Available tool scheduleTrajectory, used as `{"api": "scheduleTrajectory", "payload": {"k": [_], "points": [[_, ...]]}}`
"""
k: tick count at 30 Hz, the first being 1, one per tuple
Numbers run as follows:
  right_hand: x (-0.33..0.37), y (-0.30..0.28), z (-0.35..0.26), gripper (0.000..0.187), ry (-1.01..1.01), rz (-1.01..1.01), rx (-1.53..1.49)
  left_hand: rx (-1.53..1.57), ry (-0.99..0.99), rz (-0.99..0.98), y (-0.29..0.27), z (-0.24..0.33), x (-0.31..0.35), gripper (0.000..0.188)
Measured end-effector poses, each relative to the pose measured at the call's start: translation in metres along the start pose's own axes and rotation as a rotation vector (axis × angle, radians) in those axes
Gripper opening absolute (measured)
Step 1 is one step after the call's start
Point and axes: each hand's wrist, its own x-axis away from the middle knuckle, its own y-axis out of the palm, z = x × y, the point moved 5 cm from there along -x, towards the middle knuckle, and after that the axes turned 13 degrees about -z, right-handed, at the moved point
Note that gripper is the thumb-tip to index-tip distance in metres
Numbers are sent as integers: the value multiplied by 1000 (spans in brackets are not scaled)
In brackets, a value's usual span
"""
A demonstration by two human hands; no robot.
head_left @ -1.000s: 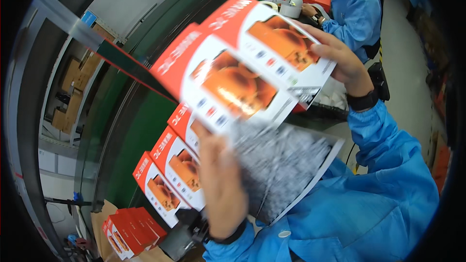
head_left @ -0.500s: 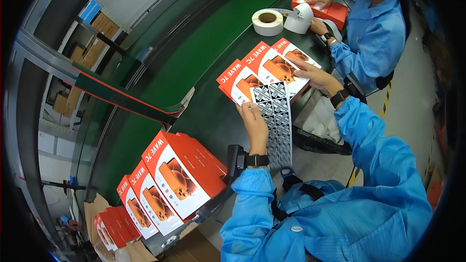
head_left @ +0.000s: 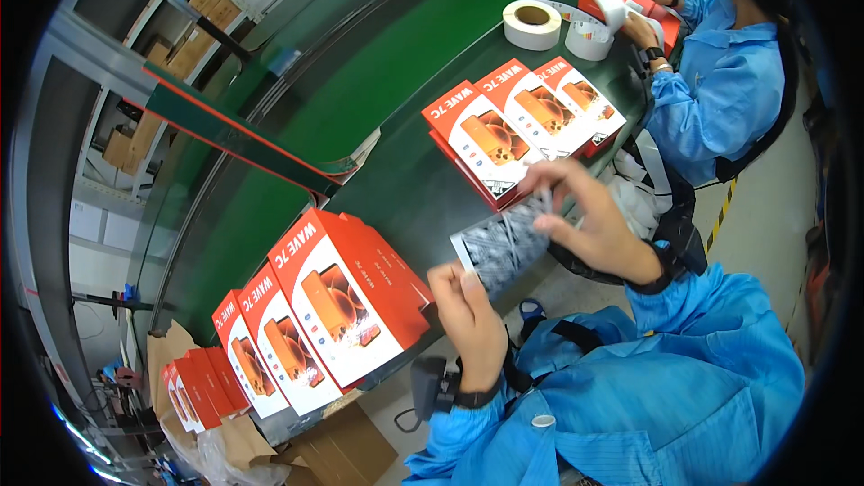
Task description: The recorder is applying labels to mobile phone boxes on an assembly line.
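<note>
Both of my hands hold a sheet of small black-and-white stickers [head_left: 502,247] just off the near edge of the dark table [head_left: 405,189]. My left hand [head_left: 468,319] grips its lower left corner. My right hand [head_left: 589,220] pinches its upper right part, fingers curled at the sheet. Just beyond the sheet, three flat red boxes with an orange picture on a white front [head_left: 526,121] lie side by side on the table. Another row of three such red boxes [head_left: 337,301] lies to the left of my left hand.
A green conveyor belt [head_left: 405,63] runs behind the table. A white label roll [head_left: 532,24] lies at the far end, where a co-worker in blue [head_left: 720,81] handles a red box. Cardboard cartons [head_left: 351,445] and more red boxes [head_left: 193,387] sit lower left.
The sticker sheet, which lay on the table by the right-hand boxes, is now lifted off toward my body in both hands. My left hand has dropped to its lower corner.
</note>
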Motion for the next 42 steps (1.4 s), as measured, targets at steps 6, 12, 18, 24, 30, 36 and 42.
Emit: {"api": "scheduleTrajectory", "payload": {"k": [6,12,18,24,30,36,42], "points": [[14,76,-32,19,187,-544,-678,346,-32,-172,-49,17,57,32],[-10,100,-86,29,-338,-203,-57,203,-21,66,-108,22,83,24],[-13,153,-126,22,-452,-282,311,125,86,189,-146,37,97,21],[-21,188,-134,24,-456,-424,111,-325,268,82,-176,42,111,17],[-22,209,-130,20,-392,-426,-95,-484,342,-11,-189,41,110,18],[-14,219,-133,15,-537,-303,158,-237,65,189,-195,33,108,12],[-20,220,-137,13,-562,-279,297,-170,-60,192,-200,30,105,19]]}}
